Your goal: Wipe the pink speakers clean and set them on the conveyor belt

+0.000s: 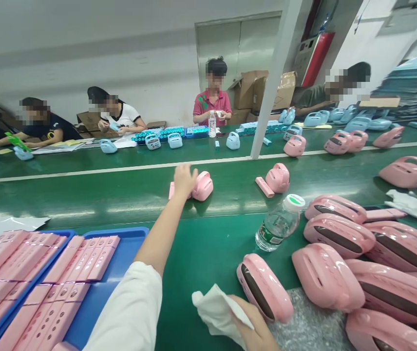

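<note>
My left hand [184, 180] reaches out to the conveyor belt, thumb apart from the fingers. It is over a pink bar-shaped part [172, 190], beside a pink rounded casing with a handle [203, 186]. Whether the fingertips touch the bar is hidden. Low in the view, my right hand [254, 324] is closed on a crumpled white cloth [217, 309]. Close to that hand a pink casing with a dark strip [263, 287] lies on the green table.
A clear water bottle [276, 226] stands right of centre. Pink casings [340, 234] crowd the right side. Blue trays [128, 239] on the left hold rows of pink bars [66, 292]. Across the belt [121, 187], several co-workers [212, 105] sit beyond blue casings [175, 140]; a post [272, 87] rises there.
</note>
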A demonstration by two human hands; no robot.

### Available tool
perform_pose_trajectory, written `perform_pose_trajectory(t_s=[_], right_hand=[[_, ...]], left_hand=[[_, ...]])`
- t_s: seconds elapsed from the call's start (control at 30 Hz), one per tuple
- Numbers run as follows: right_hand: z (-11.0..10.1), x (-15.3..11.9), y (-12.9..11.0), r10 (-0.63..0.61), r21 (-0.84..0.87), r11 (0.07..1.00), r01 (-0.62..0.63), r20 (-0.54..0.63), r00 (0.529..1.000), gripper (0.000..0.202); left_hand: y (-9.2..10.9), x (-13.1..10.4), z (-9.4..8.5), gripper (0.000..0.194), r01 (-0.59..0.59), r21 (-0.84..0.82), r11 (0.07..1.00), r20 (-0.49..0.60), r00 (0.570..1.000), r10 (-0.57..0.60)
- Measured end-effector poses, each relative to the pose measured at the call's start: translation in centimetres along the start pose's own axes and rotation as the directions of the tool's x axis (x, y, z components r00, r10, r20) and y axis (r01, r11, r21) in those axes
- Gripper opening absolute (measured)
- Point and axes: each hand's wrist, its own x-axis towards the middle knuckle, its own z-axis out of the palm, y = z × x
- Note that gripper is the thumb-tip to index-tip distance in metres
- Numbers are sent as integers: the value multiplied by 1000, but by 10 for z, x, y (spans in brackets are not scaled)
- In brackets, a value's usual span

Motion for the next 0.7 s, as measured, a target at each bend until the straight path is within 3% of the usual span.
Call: perform_pose_trajectory(t_s=[0.1,0.2,0.27,0.3,0.33,0.37,0.4,0.43,0.47,0.5,0.53,0.67,0.7], right_hand=[[-2,-6,-8,129,215,970,-116,-44,991,74],[-16,-25,-33,56,332,942,-50,-9,998,75],[-32,-39,-60,-52,205,974,95,-203,978,60],[-40,-44,-76,-146,72,980,185,-376,915,50],[-47,-46,-93,-277,-101,958,268,-563,779,40],[-54,-43,-111,-441,-301,896,327,-695,568,33],[-60,-37,-129,-620,-507,779,369,-711,331,29],[-66,-26,-147,-772,-689,620,375,-620,139,28],[-70,-11,-163,-885,-819,458,344,-457,91,30],[-74,7,-176,-954,-904,300,303,-280,108,33],[-77,26,-186,-966,-921,251,297,-221,131,32],[-84,91,-191,-909,-959,204,195,-111,402,19],[-85,100,-187,-888,-967,199,161,-108,446,19]], left_hand=[[29,-16,20,36,-83,49,995,151,986,75],[43,-26,19,29,-91,93,991,238,969,66],[48,-33,4,28,-115,102,988,264,961,84],[50,-38,-7,26,-131,99,986,269,958,101],[51,-45,-19,24,-150,90,985,272,955,120],[52,-53,-31,26,-169,78,983,274,951,142],[52,-64,-44,31,-188,63,980,278,947,164],[51,-77,-57,38,-208,45,977,284,940,187],[49,-91,-68,43,-226,25,974,291,934,209],[46,-107,-78,47,-240,6,971,298,927,228],[42,-124,-87,50,-251,-12,968,307,920,243],[18,-193,-108,44,-280,-108,954,318,900,300],[11,-208,-110,38,-277,-163,947,305,899,316]])
